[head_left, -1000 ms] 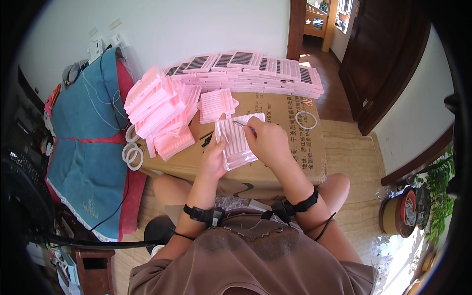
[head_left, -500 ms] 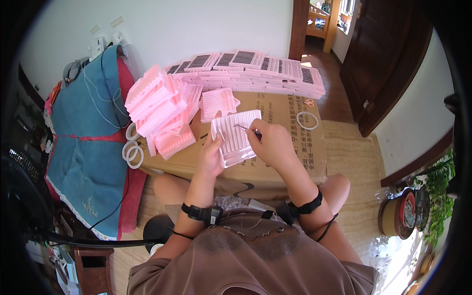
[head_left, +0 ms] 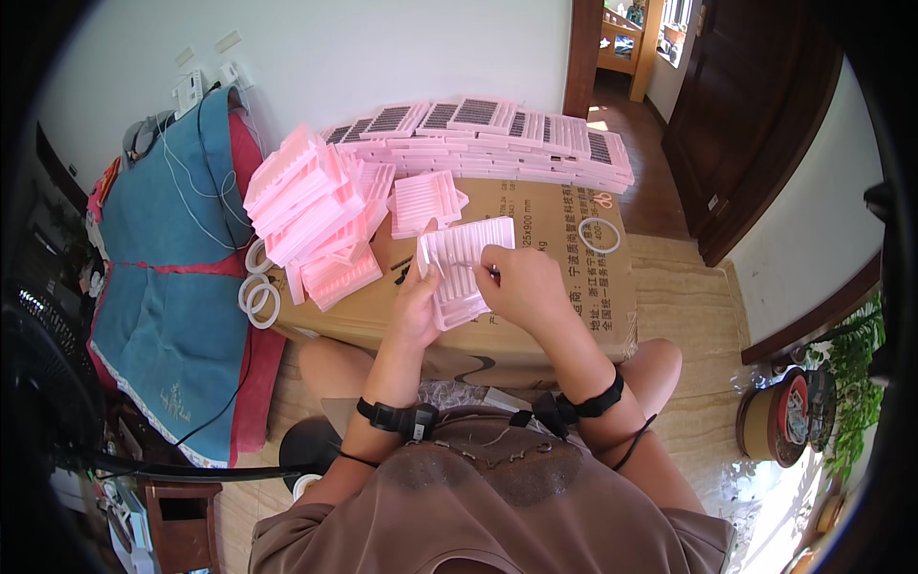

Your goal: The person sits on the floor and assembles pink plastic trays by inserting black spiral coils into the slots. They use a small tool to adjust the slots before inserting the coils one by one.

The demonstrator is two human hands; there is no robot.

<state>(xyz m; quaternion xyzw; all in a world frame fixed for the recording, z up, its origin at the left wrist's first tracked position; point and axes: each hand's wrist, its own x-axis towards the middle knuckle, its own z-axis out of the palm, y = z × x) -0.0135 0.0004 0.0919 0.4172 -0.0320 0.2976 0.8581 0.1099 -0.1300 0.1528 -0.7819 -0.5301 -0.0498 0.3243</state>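
Note:
My left hand (head_left: 414,308) grips a pale pink plastic tray (head_left: 478,304) by its left side, thumb on the front edge. Ridges run in rows across the tray, which is tilted up toward me above the cardboard box. In my right hand (head_left: 528,283) is a thin dark pointed tool that looks like tweezers (head_left: 467,264), pinched between the fingers. Its tip lies over the middle of the ridges; most of its length is hidden by the fingers. Whether the tip holds anything is too small to tell.
The cardboard box (head_left: 593,287) serves as the work surface. Pink ribbed trays (head_left: 304,196) are heaped at its left, with another small stack (head_left: 426,203) beside them. Trays with dark strips (head_left: 478,143) line the far edge. White rings (head_left: 600,251) lie at both sides.
My right hand has shifted slightly left and down, carrying the tool's tip lower on the tray. The tray has moved slightly right in my left hand.

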